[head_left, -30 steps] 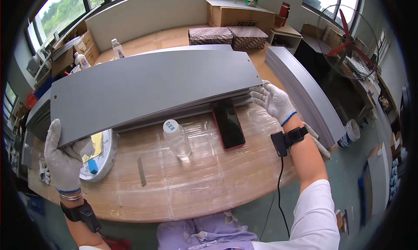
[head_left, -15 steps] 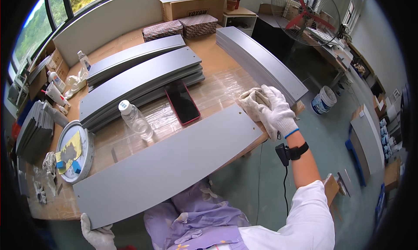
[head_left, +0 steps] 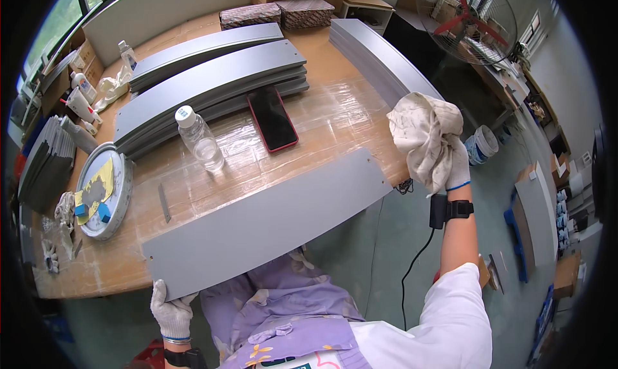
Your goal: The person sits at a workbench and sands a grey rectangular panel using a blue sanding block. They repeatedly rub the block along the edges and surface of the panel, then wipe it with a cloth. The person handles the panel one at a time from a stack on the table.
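A long grey metal panel (head_left: 270,224) lies across the near edge of the wooden table (head_left: 335,121), overhanging toward me. My left hand (head_left: 170,314), in a white glove, grips the panel's lower left corner. My right hand (head_left: 454,166), also gloved, is raised off the panel's right end and holds a stained white rag (head_left: 425,134) bunched above it. A black band with a cable sits on my right wrist.
A stack of grey panels (head_left: 212,89) lies further back, with a red-cased phone (head_left: 273,118) and a clear water bottle (head_left: 199,140) in front. A round tray (head_left: 103,189) is at left, more panels (head_left: 380,50) at right, a fan (head_left: 476,21) beyond.
The panel has come off the stack and down to the table's near edge. My right hand has let go of its end and lifted the rag.
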A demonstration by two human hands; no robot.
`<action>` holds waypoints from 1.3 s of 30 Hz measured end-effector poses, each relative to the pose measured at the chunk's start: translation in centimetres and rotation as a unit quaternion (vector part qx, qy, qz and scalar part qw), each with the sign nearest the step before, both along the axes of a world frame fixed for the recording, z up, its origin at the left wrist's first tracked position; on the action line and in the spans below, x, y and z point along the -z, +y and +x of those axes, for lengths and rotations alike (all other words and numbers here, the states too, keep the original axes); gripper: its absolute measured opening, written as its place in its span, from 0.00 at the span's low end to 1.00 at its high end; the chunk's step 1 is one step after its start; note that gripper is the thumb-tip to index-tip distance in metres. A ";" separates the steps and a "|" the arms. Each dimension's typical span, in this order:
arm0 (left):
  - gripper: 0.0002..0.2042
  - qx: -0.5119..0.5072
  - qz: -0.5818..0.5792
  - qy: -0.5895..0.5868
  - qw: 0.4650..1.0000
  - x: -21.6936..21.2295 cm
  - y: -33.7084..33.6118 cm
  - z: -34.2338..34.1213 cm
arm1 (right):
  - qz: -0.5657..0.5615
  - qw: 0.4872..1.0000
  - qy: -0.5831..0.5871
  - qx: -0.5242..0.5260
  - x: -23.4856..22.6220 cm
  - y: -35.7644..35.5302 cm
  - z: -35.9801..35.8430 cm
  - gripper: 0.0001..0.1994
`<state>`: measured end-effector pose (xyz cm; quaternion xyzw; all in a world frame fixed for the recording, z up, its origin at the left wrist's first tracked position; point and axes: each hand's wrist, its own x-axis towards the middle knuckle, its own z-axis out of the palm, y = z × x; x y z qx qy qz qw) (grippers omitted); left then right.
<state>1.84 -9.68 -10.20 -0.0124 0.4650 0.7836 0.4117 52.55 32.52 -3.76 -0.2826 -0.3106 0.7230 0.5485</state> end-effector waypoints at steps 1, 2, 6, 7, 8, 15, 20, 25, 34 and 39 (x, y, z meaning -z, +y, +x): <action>0.17 0.005 0.002 -0.019 1.000 0.7 0.3 0.1 | -0.016 1.000 0.017 -0.015 -1.3 -1.6 0.2 0.17; 0.17 0.012 0.005 -0.036 0.999 1.4 0.6 0.1 | -0.031 0.999 0.035 -0.027 -2.0 -2.7 0.5 0.17; 0.14 0.076 -0.112 0.048 0.990 2.2 0.9 -0.2 | 0.054 0.875 -0.479 -0.046 1.2 -3.0 -3.7 0.20; 0.14 0.115 -0.120 0.052 0.985 2.3 0.3 -0.7 | 0.107 0.722 -0.682 -0.051 1.8 -4.3 -7.8 0.29; 0.15 0.160 -0.123 0.054 0.978 2.7 0.0 -1.5 | 0.173 0.639 -0.749 -0.040 3.3 -6.1 -11.1 0.40; 0.13 0.152 -0.149 0.006 0.977 2.6 1.1 -1.6 | 0.599 0.581 -0.516 -0.191 7.9 -23.0 -33.7 0.37; 0.13 0.088 -0.066 -0.083 0.990 2.6 -0.9 -2.0 | 0.575 0.637 -0.497 -0.128 5.9 -19.0 -31.9 0.20; 0.15 0.105 0.053 -0.201 0.972 1.7 -0.2 -2.4 | 0.194 0.571 -0.790 0.113 9.9 -6.6 -16.2 0.25; 0.40 0.128 0.138 -0.328 0.926 4.2 -2.6 -3.5 | 0.611 0.540 -0.554 -0.169 8.3 -26.8 -43.6 0.38; 0.50 0.153 0.130 -0.314 0.928 3.3 -3.3 -4.2 | 0.467 0.587 -0.318 -0.580 5.0 -32.2 -43.5 0.23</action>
